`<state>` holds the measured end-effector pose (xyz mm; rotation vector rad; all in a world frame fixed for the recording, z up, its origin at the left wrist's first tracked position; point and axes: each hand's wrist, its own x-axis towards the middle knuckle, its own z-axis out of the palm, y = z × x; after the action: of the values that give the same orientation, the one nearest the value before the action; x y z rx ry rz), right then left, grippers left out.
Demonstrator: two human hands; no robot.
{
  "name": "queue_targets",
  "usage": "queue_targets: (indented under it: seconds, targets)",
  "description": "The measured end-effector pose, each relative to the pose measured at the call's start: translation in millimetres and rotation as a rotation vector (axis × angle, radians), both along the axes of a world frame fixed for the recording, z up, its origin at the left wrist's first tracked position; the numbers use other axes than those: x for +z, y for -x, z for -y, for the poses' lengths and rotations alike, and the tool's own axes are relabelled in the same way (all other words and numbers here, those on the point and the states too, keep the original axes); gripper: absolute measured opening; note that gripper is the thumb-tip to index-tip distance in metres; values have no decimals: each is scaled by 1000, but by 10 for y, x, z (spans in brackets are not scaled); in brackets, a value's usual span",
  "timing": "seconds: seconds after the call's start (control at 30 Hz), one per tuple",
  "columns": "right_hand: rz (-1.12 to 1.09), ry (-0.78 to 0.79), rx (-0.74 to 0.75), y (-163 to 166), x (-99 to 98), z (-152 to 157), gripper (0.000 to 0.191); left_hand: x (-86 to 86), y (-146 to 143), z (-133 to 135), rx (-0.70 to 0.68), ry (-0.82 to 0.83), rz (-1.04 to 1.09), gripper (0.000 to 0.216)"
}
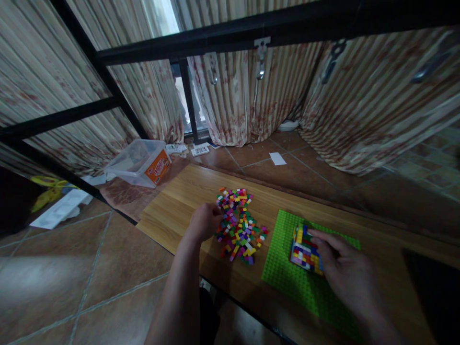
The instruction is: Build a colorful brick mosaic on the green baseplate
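My left hand rests at the left edge of a loose pile of small coloured toy bricks. Its fingers are curled toward the bricks, and the fingertips are partly hidden, so what they pinch cannot be made out. Over on the right, a low block built of many-coloured toy bricks stands on a green studded baseplate. My right hand grips this block at its right side, with thumb and forefinger closed near its upper right corner. The hand hides part of the block and the baseplate.
The wooden table carries all of this. A dark flat object lies at its right end. On the tiled floor beyond the table stand a clear plastic box and a white paper. A black metal frame crosses before the curtains.
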<state>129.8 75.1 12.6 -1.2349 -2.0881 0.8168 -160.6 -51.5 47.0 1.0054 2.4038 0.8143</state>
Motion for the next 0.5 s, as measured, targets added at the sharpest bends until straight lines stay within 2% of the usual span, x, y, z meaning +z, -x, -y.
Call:
queue_targets:
  seconds: [0.17, 0.3, 0.4, 0.5]
  targets:
    - [-6, 4, 13, -5, -12, -10, 36, -4, -17, -32, 33, -7, -17, 10]
    - [-10, 3, 5, 3, -1, -3, 35, -18, -22, -69, 39, -115, 15, 12]
    - [-34, -9, 8, 26, 19, 11, 34, -14, -22, -96, -16, -218, 131, 14]
    - [-80, -3, 24, 67, 51, 39, 32, 22, -75, -130, -52, -321, 336, 18]
